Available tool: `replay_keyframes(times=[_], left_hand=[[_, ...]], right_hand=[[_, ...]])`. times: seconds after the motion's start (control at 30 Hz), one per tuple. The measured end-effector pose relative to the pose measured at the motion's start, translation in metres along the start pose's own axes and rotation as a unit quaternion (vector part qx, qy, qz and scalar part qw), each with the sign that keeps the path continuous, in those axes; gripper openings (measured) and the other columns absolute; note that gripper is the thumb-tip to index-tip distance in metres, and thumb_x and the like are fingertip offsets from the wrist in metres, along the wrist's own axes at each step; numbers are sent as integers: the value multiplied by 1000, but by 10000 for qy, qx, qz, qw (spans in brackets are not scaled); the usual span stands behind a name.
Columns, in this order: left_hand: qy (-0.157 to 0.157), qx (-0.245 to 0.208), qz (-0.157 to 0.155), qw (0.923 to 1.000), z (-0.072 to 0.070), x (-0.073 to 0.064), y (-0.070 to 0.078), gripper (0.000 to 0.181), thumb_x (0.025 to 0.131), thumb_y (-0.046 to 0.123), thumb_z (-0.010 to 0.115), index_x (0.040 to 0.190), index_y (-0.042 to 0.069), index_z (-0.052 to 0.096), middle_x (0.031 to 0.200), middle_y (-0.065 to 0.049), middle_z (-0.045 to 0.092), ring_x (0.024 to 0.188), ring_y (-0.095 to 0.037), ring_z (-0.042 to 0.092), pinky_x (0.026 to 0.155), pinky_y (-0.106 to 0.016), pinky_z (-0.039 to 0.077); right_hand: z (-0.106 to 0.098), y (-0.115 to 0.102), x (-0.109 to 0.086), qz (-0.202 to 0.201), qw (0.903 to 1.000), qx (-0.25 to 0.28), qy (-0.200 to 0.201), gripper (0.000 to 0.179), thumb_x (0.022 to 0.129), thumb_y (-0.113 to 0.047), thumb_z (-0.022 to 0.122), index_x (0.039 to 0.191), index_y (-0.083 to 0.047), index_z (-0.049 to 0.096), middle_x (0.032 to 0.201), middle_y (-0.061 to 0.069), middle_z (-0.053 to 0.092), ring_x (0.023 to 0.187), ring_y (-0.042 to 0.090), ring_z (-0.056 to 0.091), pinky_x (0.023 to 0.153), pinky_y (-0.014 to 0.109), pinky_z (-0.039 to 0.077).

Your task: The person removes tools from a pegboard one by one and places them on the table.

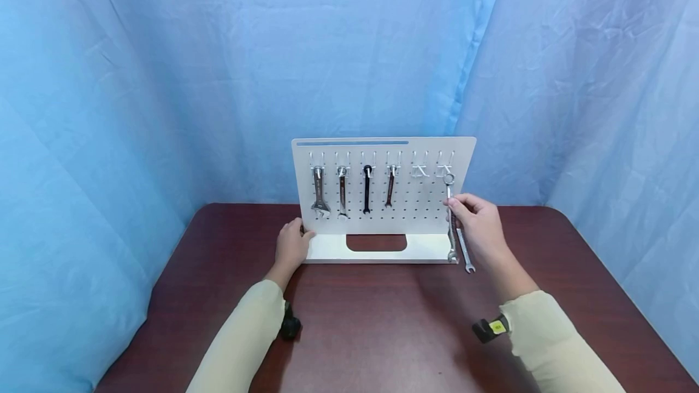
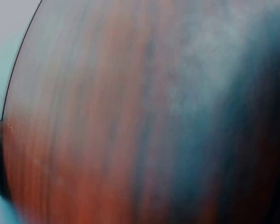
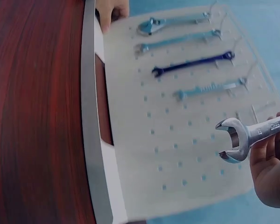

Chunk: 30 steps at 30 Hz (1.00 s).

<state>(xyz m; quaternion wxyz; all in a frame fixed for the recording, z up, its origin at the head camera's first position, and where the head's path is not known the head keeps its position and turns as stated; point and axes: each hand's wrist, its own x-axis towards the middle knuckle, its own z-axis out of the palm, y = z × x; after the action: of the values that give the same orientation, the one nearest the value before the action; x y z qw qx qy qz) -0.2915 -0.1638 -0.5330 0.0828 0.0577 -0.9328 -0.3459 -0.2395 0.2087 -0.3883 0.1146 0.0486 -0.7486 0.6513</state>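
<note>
A white pegboard stand (image 1: 349, 199) is upright on the table. My left hand (image 1: 291, 244) grips its lower left edge, thumb on the front side. At the right end, my right hand (image 1: 480, 223) pinches a silver combination wrench (image 1: 451, 229), ring end up by the rightmost hook (image 1: 445, 168); whether they touch I cannot tell. Below that hand a second wrench (image 1: 465, 251) hangs with its open end down, its upper part hidden by the fingers. In the right wrist view, the open jaw of a held wrench (image 3: 242, 140) appears large before the board.
On the board's left hooks hang an adjustable wrench (image 1: 320, 193), a combination wrench (image 1: 342, 193), a black wrench (image 1: 367, 190) and a shorter wrench (image 1: 390, 187). A bare hook (image 1: 420, 170) follows. The dark red table (image 1: 371, 332) has blue curtains (image 1: 327, 47) around it.
</note>
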Motion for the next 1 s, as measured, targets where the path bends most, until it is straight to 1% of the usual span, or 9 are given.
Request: replay_keyframes(times=[0.13,0.23,0.3,0.37,0.47,0.53,0.6,0.8,1.0], left_hand=[[-27,-55,17,10000,1,1,1,20,100,27,67,97,10,57,88,-6,59,82,-24,54,71,-39,44],[11,-90,91,9999,1,3,2,20,99,26,67,97,9,57,88,-6,58,81,-24,54,70,-39,44],[34,-101,153,9998,0,5,3,20,99,26,67,97,9,57,88,-7,58,81,-24,54,70,-39,44],[41,-122,184,9997,-1,5,3,20,99,26,67,98,8,58,88,-8,58,81,-25,53,70,-39,44],[-6,-149,127,9998,-1,3,1,20,99,25,67,102,7,60,92,-8,60,85,-26,55,72,-40,45],[-28,-148,84,9999,-2,1,0,20,99,24,68,105,6,61,94,-9,62,87,-26,56,74,-41,46],[-54,-125,71,9999,-2,-1,-1,21,99,24,68,107,6,62,96,-9,63,89,-27,57,75,-41,46],[-33,-84,67,9999,-2,-3,-1,21,99,25,68,107,6,62,96,-9,63,89,-27,58,74,-41,46],[39,-45,66,10000,-3,-3,1,23,98,25,68,108,5,63,97,-10,64,89,-27,58,75,-42,47]], right_hand=[[-29,8,-2,84,9995,278,82,27,101,-12,63,105,14,66,75,-3,67,63,6,59,60,20,51],[-54,18,1,347,9985,247,331,29,100,-17,65,108,11,67,80,-3,70,70,9,63,61,20,52],[-71,29,5,610,9968,-93,511,31,101,-22,64,113,6,68,83,-5,70,75,9,64,62,20,52],[-85,42,8,991,9915,-655,539,37,103,-28,60,120,5,66,87,-5,69,79,11,64,66,24,54],[-101,68,12,1586,9729,-1628,421,46,105,-33,55,131,5,61,94,-2,68,81,12,63,73,33,53],[-106,85,14,1929,9600,-2003,329,46,106,-32,54,134,5,60,98,3,67,82,13,63,76,39,52],[-109,100,17,2194,9522,-2103,297,44,106,-27,55,134,7,59,100,7,67,81,14,62,76,40,52],[-107,122,30,2404,9506,-1962,-26,38,102,-6,53,131,18,54,97,12,66,76,11,59,69,31,54],[-101,130,43,2535,9407,-2247,-196,31,98,-3,54,120,17,61,100,18,66,81,19,60,67,32,52]])
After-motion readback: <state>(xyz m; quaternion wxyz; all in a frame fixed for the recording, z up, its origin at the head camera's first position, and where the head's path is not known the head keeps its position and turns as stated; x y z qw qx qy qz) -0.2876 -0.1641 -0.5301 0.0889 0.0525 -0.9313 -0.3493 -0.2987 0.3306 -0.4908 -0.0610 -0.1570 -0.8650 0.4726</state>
